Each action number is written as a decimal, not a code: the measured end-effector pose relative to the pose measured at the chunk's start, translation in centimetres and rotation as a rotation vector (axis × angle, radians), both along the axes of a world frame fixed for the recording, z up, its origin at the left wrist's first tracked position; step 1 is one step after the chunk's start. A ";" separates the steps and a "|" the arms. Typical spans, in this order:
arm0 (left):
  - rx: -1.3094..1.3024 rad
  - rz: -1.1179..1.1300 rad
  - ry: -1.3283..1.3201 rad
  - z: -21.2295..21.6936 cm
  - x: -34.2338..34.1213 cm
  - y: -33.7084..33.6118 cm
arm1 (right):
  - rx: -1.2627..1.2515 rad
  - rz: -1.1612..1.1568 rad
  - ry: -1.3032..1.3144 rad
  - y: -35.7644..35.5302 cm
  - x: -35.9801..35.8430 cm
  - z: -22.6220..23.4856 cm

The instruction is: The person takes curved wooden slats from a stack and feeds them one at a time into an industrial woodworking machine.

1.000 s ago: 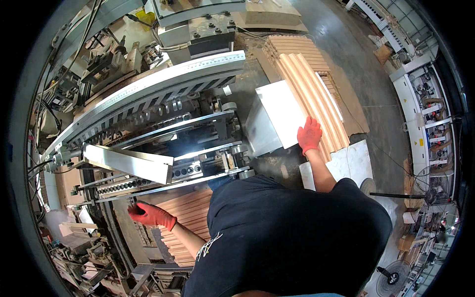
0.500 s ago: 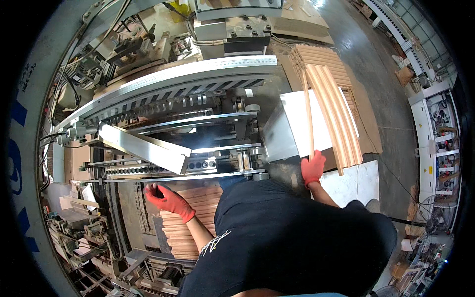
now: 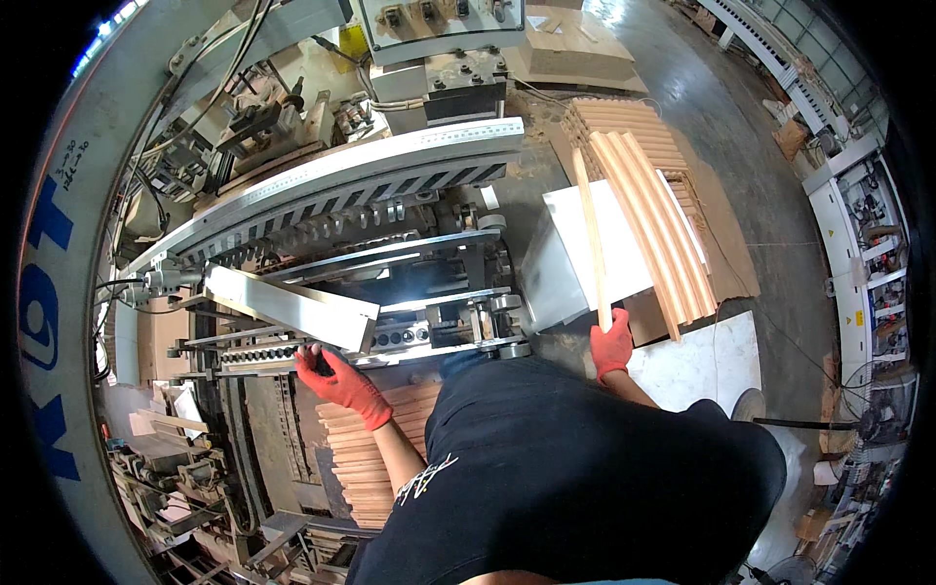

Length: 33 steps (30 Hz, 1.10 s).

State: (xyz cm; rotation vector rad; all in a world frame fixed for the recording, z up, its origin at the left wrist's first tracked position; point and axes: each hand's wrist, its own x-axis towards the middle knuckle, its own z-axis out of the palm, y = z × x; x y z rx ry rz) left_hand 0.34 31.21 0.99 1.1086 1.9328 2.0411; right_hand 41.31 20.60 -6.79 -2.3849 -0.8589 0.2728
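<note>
My right hand (image 3: 612, 349), in a red glove, grips the near end of a long thin wooden slat (image 3: 591, 239) that points away over a white sheet-metal cover (image 3: 570, 255). More slats of the same kind lie in a stack (image 3: 655, 210) just to the right of it. My left hand (image 3: 336, 378), also in a red glove, rests with spread fingers on the front rail of a grey metal woodworking machine (image 3: 331, 205), below a slanted metal guide bar (image 3: 288, 304). It holds nothing.
A pile of finished wooden slats (image 3: 375, 458) lies below the machine near my left arm. A white board (image 3: 697, 361) lies on the concrete floor at the right. Cabinets and shelving (image 3: 863, 263) line the far right. Cables and machine parts crowd the left side.
My right hand has drawn one slat out of the stack toward me. My left hand rose from near the lower slat pile up to the machine's front rail.
</note>
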 end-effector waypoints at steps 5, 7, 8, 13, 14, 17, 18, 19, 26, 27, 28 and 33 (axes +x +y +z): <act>0.066 -0.021 -0.102 1.7 1.1 0.9 | 0.196 -0.091 -0.054 0.1 -1.4 0.9; 0.093 -0.056 -0.122 1.9 1.6 1.3 | 0.311 -0.093 -0.192 0.2 -1.6 0.7; 0.107 -0.083 -0.128 2.1 1.7 1.3 | 0.357 -0.079 -0.263 0.5 -1.9 1.3; 0.064 -0.411 -0.219 4.4 3.8 1.6 | 0.594 0.064 -0.475 3.5 -2.2 3.7; 0.015 -0.508 -0.325 6.9 5.2 1.2 | 0.645 0.108 -0.498 4.1 -2.2 3.8; -0.078 -0.792 -0.434 9.4 7.6 0.9 | 0.726 0.305 -0.595 5.9 -3.5 5.9; -0.049 -0.934 -0.392 10.0 8.4 0.9 | 0.747 0.383 -0.608 6.4 -3.5 6.1; -0.026 -1.068 -0.348 10.4 8.9 1.0 | 0.767 0.468 -0.616 6.8 -3.8 6.1; 0.145 -1.014 -0.663 7.7 8.9 0.9 | 0.758 0.891 -0.498 7.8 -5.5 7.2; 0.138 -1.014 -0.753 7.8 8.4 0.6 | 0.752 0.922 -0.493 7.9 -5.5 7.1; 0.138 -0.935 -0.714 7.2 8.0 0.8 | 0.745 0.949 -0.490 8.0 -5.5 7.0; 0.103 -0.802 -0.835 7.0 6.0 1.2 | 0.604 1.110 -0.408 8.2 -4.9 7.8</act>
